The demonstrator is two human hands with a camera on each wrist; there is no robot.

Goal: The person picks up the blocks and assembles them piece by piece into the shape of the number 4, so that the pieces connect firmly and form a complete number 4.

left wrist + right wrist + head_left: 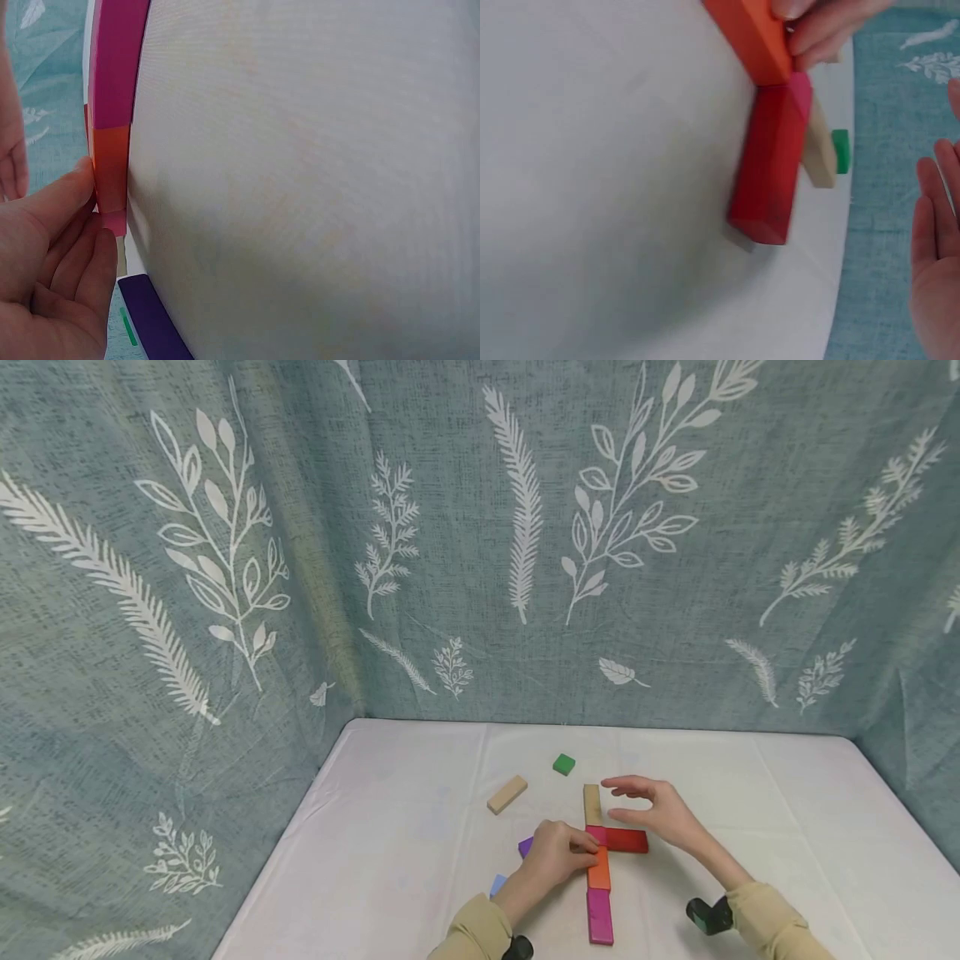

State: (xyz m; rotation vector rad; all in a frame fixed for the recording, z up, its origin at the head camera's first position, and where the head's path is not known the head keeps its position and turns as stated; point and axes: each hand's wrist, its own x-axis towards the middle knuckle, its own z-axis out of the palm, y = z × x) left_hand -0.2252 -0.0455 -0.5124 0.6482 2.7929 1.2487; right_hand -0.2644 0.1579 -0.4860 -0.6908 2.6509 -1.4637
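A row of wooden blocks runs away from me on the table: a magenta block [600,917], an orange block [599,870], a small pink block [597,834] and a plain wood block [592,805]. From the pink block a red block [627,840] sticks out to the right. My left hand [553,858] has thumb and fingertips at the far end of the orange block, beside the pink one, and pinches the orange block there. Its fingers partly hide that join. My right hand [660,810] hovers beyond the red block, fingers spread apart from the thumb, holding nothing.
A loose plain wood block [507,795] and a green block [564,764] lie farther back. Partly behind my left hand and arm are a purple block [525,846] and a light blue block [498,884]. A leaf-patterned curtain [480,543] hangs behind the white table [405,827].
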